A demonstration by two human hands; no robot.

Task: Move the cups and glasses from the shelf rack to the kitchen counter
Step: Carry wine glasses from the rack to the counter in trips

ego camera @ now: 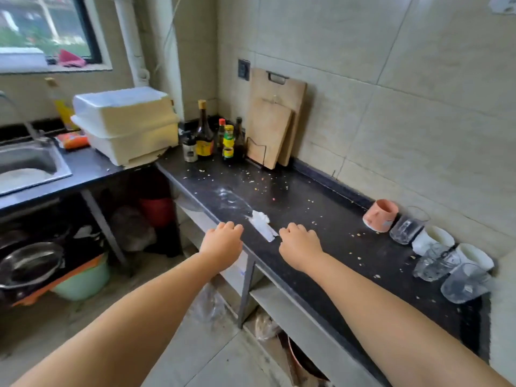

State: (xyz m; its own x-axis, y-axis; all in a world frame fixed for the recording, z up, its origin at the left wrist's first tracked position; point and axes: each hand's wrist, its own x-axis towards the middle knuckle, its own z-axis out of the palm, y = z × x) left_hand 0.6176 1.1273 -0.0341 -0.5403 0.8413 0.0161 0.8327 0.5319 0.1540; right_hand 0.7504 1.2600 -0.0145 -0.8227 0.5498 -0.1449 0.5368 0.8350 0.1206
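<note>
The cups and glasses are lined up at the far right end of the black speckled stone counter (321, 219), close to the tiled wall. A pink plastic cup (380, 215) comes first, then a clear drinking glass (408, 228), a white cup (430, 241), another clear glass (435, 262), a second white cup (474, 256) and a big clear glass (465, 286) at the end. They look to be tipped or lying on their sides, though that cannot be told for sure.

Nothing is held by the left hand (222, 241). Its fingers are curled in over the front edge of the counter. Nothing is held by the right hand (300, 245) either; its fingers are curled too, above the counter top. Between the hands a crumpled white paper scrap (264, 225) is seen.

The shelf rack is not in view, so it cannot be told if more cups are left there. If more are to be brought, each should be gripped round its middle, carried slowly, and put down softly in the bare space left of the pink cup, so the others are not knocked.

Crumbs are scattered over the counter, and a wet smear (229, 198) lies past the paper. A glass could slip there. Farther off, wooden chopping boards (275, 118) are leaned on the wall, dark sauce bottles (212, 138) are stood in the corner, and a cream plastic box (125, 124) sits beside the steel sink (25, 163).
</note>
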